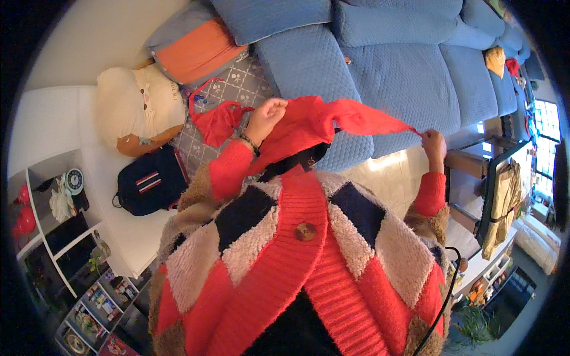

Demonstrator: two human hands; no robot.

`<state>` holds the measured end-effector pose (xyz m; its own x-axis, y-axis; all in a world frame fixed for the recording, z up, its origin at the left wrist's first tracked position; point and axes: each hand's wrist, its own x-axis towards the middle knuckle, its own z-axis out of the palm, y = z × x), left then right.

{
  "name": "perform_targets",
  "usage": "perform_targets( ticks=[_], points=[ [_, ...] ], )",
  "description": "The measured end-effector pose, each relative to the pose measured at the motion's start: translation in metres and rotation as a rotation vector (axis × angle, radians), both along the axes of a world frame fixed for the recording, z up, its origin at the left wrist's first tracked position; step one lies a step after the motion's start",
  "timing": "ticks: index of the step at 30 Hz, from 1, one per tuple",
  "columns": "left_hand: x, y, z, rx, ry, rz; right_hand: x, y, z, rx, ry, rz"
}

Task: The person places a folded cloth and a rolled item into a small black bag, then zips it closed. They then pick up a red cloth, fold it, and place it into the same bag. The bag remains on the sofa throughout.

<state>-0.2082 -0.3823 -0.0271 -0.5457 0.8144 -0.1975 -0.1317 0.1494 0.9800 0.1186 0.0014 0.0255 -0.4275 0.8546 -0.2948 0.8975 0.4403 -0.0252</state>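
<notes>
A thin red cloth (307,120) stretches sideways in front of my chest. My right hand (434,144) pinches its narrow, twisted end, out to the right. At the upper left edge of the cloth, my left hand (268,115) is curled with its fingertips on the fabric. A beaded bracelet (250,144) circles my left wrist. Under the cloth shows something black (298,162), mostly covered. Beyond my left hand, a crumpled red fabric piece (218,124) with a strap lies on a grey patterned cover (247,82). Whether it joins the stretched cloth is hidden behind the hand.
A blue quilted sofa (401,84) runs along the far side. Left are an orange-and-grey cushion (196,51), a cream plush cushion (133,104), a dark backpack (151,182) and white shelving (42,231). At right stands a dark-framed table (490,191); a black cable (454,276) hangs beside me.
</notes>
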Motion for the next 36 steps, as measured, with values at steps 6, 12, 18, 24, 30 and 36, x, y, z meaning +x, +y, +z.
perform_targets(
  ticks=[6, 12, 18, 24, 30, 36],
  points=[
    [0.051, -0.06, -0.052, -0.36, 0.766, -0.161, -0.052, -0.07, -0.007, 0.216, 0.615, 0.588],
    [0.086, -0.048, -0.082, -0.616, 0.998, -0.163, -0.144, -0.185, -0.034, -0.047, 0.443, 1.136],
    [0.06, -0.063, -0.084, -0.436, 0.66, -0.108, -0.171, -0.167, -0.063, -0.233, 0.612, 1.116],
    [-0.002, -0.065, -0.033, -0.072, 0.153, 0.035, -0.191, -0.133, -0.043, -0.897, 0.563, 0.4],
    [-0.01, -0.069, 0.008, -0.324, 0.539, -0.493, -0.19, -0.119, -0.016, -0.991, 0.296, 0.69],
    [0.024, -0.092, 0.005, -0.316, 0.403, -0.437, -0.149, -0.118, -0.021, -0.725, 0.207, 1.038]
  ],
)
